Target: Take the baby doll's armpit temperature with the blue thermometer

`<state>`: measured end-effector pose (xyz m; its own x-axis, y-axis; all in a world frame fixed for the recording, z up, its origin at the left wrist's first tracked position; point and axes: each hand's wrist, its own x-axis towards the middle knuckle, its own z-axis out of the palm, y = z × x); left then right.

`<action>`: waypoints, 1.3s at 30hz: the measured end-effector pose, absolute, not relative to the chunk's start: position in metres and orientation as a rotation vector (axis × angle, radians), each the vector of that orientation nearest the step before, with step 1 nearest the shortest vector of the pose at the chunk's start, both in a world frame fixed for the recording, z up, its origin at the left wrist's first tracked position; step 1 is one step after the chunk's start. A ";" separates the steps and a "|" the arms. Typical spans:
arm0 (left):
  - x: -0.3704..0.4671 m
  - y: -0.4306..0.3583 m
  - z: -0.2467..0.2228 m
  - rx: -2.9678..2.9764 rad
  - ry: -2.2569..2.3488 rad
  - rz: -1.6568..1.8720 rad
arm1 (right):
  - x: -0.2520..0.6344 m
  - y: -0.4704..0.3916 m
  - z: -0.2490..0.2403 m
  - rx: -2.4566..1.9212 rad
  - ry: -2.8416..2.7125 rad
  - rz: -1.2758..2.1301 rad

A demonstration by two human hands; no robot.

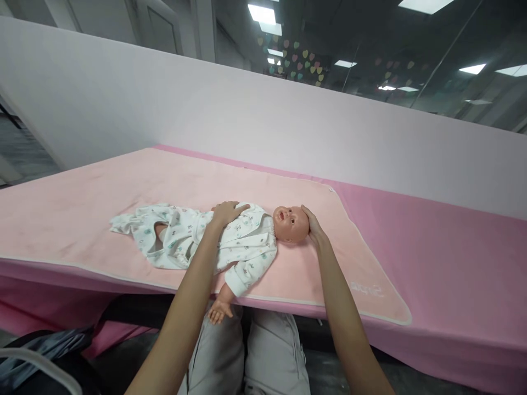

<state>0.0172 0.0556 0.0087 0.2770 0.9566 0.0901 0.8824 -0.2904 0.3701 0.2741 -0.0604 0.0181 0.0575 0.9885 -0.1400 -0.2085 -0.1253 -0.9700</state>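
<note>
A baby doll [247, 238] lies on its back across a peach-coloured mat [263, 178], its head to the right. It wears a white suit with small prints, and its near arm hangs over the table's front edge. My left hand [225, 213] rests flat on the doll's front, with the thumb stretched towards its chest. Around the crown of the doll's bald head [291, 224], my right hand [313, 222] is cupped; some of its fingers are hidden behind the head. The loose lower part of the suit spreads out to the left.
Pink cloth [453, 258] covers the table under the mat. A white low wall [263, 120] runs along the back, with dark glass [370, 33] above it. My legs [272, 351] are under the front edge. A dark bag-like thing [45, 356] sits at lower left.
</note>
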 end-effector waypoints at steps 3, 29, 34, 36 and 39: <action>0.018 0.054 0.009 2.347 1.685 0.431 | 0.277 -0.062 0.008 -1.244 -0.913 1.239; 0.022 0.056 0.007 2.388 1.725 0.359 | 0.290 -0.042 -0.002 -1.279 -1.163 0.581; 0.022 0.056 0.006 2.408 1.725 0.347 | 0.290 -0.040 -0.004 -1.254 -1.167 0.583; 0.021 0.056 0.007 2.417 1.713 0.355 | 0.290 -0.041 -0.002 -1.242 -1.188 0.635; 0.021 0.056 0.008 2.426 1.699 0.357 | 0.289 -0.043 0.000 -1.235 -1.220 0.676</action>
<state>0.0213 0.0556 0.0076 0.3271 0.9393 0.1033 0.9015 -0.3430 0.2639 0.2886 -0.0427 0.0003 0.2777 0.9067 0.3175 0.2115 0.2647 -0.9409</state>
